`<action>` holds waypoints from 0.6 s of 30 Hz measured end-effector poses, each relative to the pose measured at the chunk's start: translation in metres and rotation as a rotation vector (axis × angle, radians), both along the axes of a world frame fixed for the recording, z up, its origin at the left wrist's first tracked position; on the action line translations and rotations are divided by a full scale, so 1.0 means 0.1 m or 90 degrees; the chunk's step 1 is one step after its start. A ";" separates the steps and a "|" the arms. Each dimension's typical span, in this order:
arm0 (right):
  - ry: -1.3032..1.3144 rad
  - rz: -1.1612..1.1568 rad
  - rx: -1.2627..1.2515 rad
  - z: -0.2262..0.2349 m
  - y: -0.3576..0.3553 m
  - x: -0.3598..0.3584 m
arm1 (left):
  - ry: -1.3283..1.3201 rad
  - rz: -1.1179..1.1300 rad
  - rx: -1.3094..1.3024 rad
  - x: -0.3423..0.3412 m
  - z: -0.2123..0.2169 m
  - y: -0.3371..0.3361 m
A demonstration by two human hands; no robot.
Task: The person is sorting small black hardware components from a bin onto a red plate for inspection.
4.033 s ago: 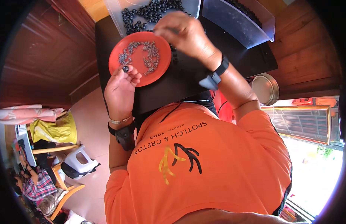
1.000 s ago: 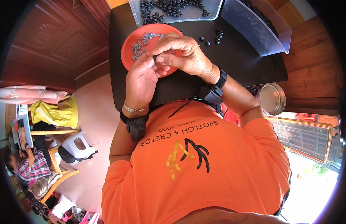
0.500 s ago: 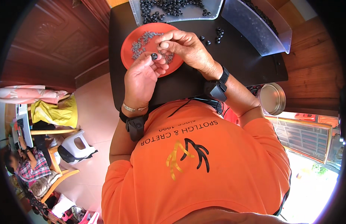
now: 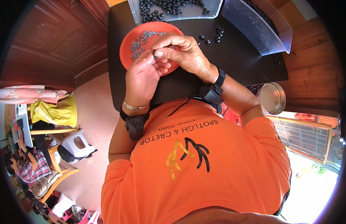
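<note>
My left hand [image 4: 142, 79], palm up, pinches a small round black part [image 4: 155, 55] between thumb and fingers; it looks like a bead with a hole. Thumb and forefinger of my right hand [image 4: 188, 56] are closed together right over this black bead and cover most of it. Whatever the right fingertips hold, if anything, is too small and hidden to name. Both hands are above the near right part of a round red plate [image 4: 125, 56]. Small grey metal-looking pieces [image 4: 138, 45] lie scattered on that plate.
A clear plastic bin [image 4: 173, 19] with many black beads stands at the table's far side. Another translucent bin [image 4: 251, 31] is at the far right. Several loose black beads [image 4: 218, 34] lie on the dark table [image 4: 240, 69]. A person in a plaid shirt [image 4: 36, 166] sits at far left.
My right hand has come down and left, bringing its fingertips onto the black bead, which was in plain sight before. My left hand has shifted only slightly.
</note>
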State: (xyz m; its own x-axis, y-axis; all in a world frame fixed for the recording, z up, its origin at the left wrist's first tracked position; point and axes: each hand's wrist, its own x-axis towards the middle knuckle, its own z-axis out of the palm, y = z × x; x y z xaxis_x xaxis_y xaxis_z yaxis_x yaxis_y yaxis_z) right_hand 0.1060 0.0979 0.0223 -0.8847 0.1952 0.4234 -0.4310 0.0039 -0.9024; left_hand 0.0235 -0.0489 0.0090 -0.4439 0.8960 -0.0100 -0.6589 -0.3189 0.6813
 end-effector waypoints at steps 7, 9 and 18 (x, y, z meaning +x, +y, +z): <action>0.124 -0.178 0.285 0.04 -0.07 0.00 | -0.065 0.019 0.017 0.03 0.07 0.01; 0.144 -0.201 0.322 0.04 -0.08 0.00 | -0.057 0.034 0.007 0.04 0.10 0.00; 0.185 -0.244 0.360 0.03 -0.07 0.02 | -0.060 0.035 0.001 0.07 0.11 -0.03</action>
State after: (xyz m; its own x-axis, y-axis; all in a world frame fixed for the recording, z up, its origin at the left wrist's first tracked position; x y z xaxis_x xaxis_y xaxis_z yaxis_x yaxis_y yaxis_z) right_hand 0.1078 0.0905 0.0249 -0.6356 0.1512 0.7571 -0.5265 0.6324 -0.5682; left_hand 0.0308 -0.0522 0.0203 -0.4896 0.8704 -0.0525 -0.7020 -0.3577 0.6159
